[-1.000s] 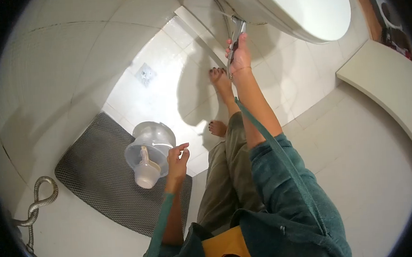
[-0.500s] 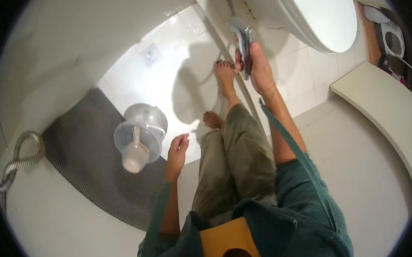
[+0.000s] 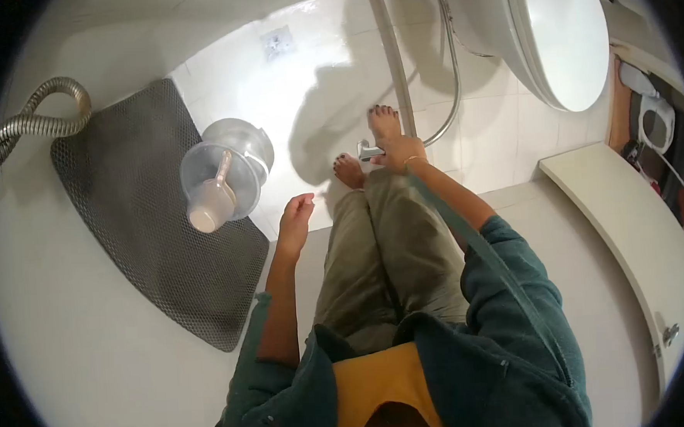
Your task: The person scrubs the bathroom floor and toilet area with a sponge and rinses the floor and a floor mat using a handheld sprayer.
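My right hand [image 3: 402,155] is wrapped round a chrome hand sprayer [image 3: 368,151], held low in front of my legs with its head to the left. A flexible metal hose [image 3: 454,68] curves down from the top to that hand. Off to the left, my left hand [image 3: 296,218] hangs empty, its fingers loosely curled. The nearest thing to it is a clear plastic bucket [image 3: 260,152], which has a pale dipper [image 3: 212,203] in it, handle pointing up the frame.
The bucket stands by a dark grey textured mat [image 3: 149,223]. A toilet [image 3: 569,39] is at upper right, above an open curved cabinet door [image 3: 613,222]. Another coiled metal hose [image 3: 39,121] hangs at left. A floor drain [image 3: 277,44] and a low ledge [image 3: 392,48] lie ahead.
My right hand has come down and inward with the sprayer, which has turned to point left. The hose now hangs in a longer curve. My left hand stays empty, and the view has shifted.
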Motion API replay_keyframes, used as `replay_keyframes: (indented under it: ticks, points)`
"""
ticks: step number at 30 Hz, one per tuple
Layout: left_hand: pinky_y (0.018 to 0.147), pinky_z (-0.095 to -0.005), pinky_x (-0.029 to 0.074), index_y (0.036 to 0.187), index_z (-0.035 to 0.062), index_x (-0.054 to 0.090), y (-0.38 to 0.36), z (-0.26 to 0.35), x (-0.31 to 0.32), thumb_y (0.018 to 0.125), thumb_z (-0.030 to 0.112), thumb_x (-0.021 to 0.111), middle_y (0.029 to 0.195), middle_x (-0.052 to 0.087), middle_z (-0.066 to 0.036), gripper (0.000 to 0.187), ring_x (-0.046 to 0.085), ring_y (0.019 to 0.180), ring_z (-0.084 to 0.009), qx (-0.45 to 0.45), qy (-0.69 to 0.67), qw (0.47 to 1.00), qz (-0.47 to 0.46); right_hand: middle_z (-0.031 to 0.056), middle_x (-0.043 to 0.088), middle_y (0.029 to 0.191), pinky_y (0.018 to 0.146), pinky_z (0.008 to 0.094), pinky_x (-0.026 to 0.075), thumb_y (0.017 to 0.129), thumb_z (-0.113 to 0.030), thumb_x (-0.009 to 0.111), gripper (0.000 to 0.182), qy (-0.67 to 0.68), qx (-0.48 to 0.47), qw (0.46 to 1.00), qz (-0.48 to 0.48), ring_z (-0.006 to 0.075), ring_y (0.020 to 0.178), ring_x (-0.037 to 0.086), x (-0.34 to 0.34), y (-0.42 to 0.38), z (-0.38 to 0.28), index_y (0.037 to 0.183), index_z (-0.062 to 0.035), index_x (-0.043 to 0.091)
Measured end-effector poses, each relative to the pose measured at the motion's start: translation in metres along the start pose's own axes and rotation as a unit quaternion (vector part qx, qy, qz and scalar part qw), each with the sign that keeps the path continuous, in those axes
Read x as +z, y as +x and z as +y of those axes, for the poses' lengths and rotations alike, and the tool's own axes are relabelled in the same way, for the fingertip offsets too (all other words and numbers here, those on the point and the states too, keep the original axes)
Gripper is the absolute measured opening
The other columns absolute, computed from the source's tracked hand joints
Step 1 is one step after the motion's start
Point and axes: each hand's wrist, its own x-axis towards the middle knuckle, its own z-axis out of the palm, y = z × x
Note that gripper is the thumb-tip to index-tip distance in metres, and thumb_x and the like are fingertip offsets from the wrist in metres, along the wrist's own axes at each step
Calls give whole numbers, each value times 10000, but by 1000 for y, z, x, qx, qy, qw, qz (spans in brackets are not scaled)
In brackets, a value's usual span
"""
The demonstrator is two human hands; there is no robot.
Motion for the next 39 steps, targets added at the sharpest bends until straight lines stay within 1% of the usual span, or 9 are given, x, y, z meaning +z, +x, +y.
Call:
replay_keyframes:
  ticks: [3, 5, 8, 12, 15, 22, 25, 30, 39]
  points:
    - [838, -281, 354, 1124, 57, 516, -12, 14, 11, 891, 300, 444, 971, 555, -53, 345, 485, 913, -137, -40, -27, 998, 32, 53, 599, 951, 730, 376, 448, 786, -465, 533, 372, -21, -146, 986, 82, 229, 894, 578, 17, 11, 13, 1020, -181, 587]
    - [838, -283, 354, 1124, 63, 519, -16, 10, 20, 894, 309, 441, 975, 555, -49, 345, 487, 916, -139, -36, -50, 997, 40, 49, 593, 929, 723, 371, 439, 764, -471, 555, 363, -83, -109, 976, 169, 215, 873, 581, -1, -7, 3, 992, -191, 595]
    - [838, -288, 354, 1121, 78, 524, -20, 15, 33, 899, 322, 436, 982, 554, -44, 341, 486, 923, -141, -27, -75, 995, 54, 50, 585, 933, 727, 363, 431, 747, -500, 556, 389, -130, -73, 982, 121, 216, 856, 580, -26, -19, 7, 992, -201, 596]
    - [836, -289, 352, 1115, 99, 532, -29, 27, 50, 904, 329, 431, 977, 545, -36, 327, 479, 925, -138, -24, -124, 989, 81, 48, 582, 914, 683, 365, 437, 761, -494, 539, 396, -159, -54, 966, 197, 232, 826, 584, -66, -21, 16, 1016, -195, 591]
    - [854, -251, 362, 1076, 41, 549, -30, 29, 58, 898, 218, 459, 985, 541, -38, 267, 476, 923, -121, -24, -170, 980, 103, 58, 580, 896, 693, 364, 447, 773, -472, 534, 379, -164, -74, 958, 224, 249, 831, 587, -91, -13, 11, 1019, -189, 590]
    - [823, -268, 348, 1112, 95, 538, -43, 2, 71, 911, 297, 427, 928, 521, -20, 306, 456, 880, -124, -14, -195, 972, 129, 67, 575, 892, 686, 391, 457, 783, -476, 526, 389, -183, -151, 948, 212, 257, 842, 588, -118, -6, 0, 1031, -179, 559]
    - [816, -261, 347, 1100, 91, 548, -52, -5, 69, 907, 297, 437, 922, 516, -17, 303, 451, 867, -121, -22, -235, 962, 141, 71, 559, 892, 708, 379, 455, 777, -461, 545, 419, -143, -126, 944, 269, 261, 814, 575, -130, -3, -7, 1057, -150, 565]
    - [810, -261, 346, 1099, 100, 554, -58, -24, 66, 899, 292, 448, 929, 515, -22, 297, 447, 873, -122, -44, -251, 952, 169, 89, 545, 871, 679, 347, 450, 775, -469, 549, 431, 59, -288, 914, 279, 244, 789, 567, -159, -16, -37, 1059, -144, 556]
    - [799, -264, 350, 1098, 117, 560, -73, -51, 66, 900, 319, 442, 922, 530, -26, 307, 449, 875, -125, -36, -286, 938, 193, 58, 547, 906, 756, 265, 410, 825, -350, 587, 420, 260, -266, 887, 272, 146, 804, 513, -179, -2, -22, 1125, -62, 527]
